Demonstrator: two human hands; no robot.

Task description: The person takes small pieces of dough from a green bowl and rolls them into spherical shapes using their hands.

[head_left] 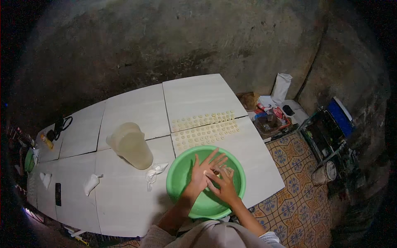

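A large green plastic basin stands at the near edge of a white tiled table. Over it, my left hand is spread with its palm up and fingers apart. The fingertips of my right hand press a small pale piece, perhaps dough, against that palm. What lies in the basin beneath the hands is mostly hidden. Beyond the basin, many small round pale pieces, each with a dimple in its middle, lie in rows on the tiles.
A cloudy plastic pitcher and a crumpled clear plastic bag are left of the basin. Farther left lie small white bags and a dark phone-like object. A bucket stands on the patterned floor at right.
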